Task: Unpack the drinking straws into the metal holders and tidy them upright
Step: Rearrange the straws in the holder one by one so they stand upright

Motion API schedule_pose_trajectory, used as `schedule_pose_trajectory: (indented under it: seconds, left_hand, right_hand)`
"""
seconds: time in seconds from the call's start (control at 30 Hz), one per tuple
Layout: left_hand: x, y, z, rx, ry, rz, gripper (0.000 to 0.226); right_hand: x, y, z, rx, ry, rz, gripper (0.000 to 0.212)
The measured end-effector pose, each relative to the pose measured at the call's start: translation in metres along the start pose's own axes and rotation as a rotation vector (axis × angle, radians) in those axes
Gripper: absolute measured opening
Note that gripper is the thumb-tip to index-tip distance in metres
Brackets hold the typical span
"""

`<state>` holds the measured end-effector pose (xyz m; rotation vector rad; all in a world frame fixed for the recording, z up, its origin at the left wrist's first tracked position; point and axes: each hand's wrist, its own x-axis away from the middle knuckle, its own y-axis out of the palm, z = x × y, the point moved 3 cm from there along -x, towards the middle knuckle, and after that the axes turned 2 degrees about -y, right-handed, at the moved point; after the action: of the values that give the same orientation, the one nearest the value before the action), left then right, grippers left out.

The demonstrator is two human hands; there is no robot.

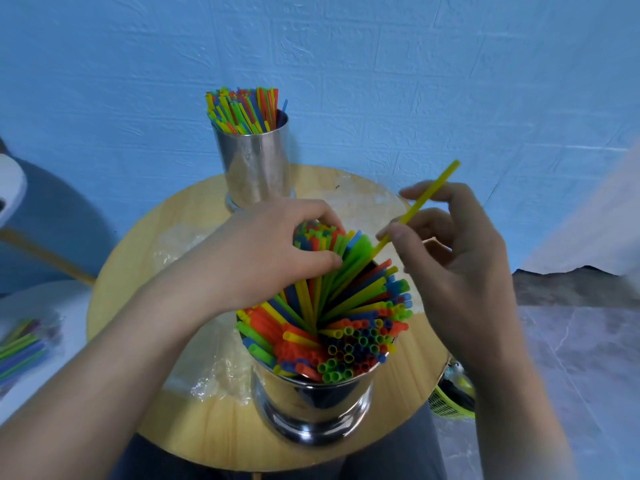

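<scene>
1. Straws (pixel 346 327) fan out, leaning, in near holder (pixel 311 400) on table (pixel 408 410).
2. Left hand (pixel 263 251) grasps one bunch.
3. Right hand (pixel 450 258) pinches yellow straw (pixel 429 190), tilted.
4. Far holder (pixel 256 161) stands full.

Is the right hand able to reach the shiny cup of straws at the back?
Probably yes. Nothing stands between the right hand and the far holder, though its fingers are pinching a yellow straw.
</scene>
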<state>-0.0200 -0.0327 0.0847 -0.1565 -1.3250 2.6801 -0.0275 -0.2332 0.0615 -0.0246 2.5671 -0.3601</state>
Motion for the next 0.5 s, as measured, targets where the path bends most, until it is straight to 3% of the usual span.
schedule_pose_trajectory:
  seconds: [0.07, 0.13, 0.2, 0.3, 0.33, 0.5]
  left_hand:
    - [0.000, 0.001, 0.001, -0.029, 0.017, -0.032, 0.031]
    - [-0.001, 0.001, 0.005, -0.058, 0.046, -0.061, 0.038]
    - [-0.003, 0.001, 0.009, -0.070, 0.066, -0.064, 0.041]
    - [-0.007, 0.002, 0.010, -0.054, 0.082, -0.034, 0.031]
    - [-0.007, 0.002, 0.010, -0.044, 0.088, -0.018, 0.026]
    - [-0.008, 0.003, 0.006, 0.026, 0.104, 0.004, 0.015]
  right_hand:
    - [0.000, 0.002, 0.000, 0.006, -0.009, -0.011, 0.057]
    - [0.000, 0.003, 0.001, 0.034, -0.021, -0.014, 0.071]
    - [0.000, 0.002, 0.003, 0.059, -0.022, -0.006, 0.060]
    - [-0.002, 0.002, 0.008, 0.145, -0.021, -0.018, 0.015]
    - [-0.001, 0.002, 0.009, 0.170, -0.014, -0.031, 0.009]
    - [-0.002, 0.003, 0.015, 0.084, 0.083, -0.142, 0.014]
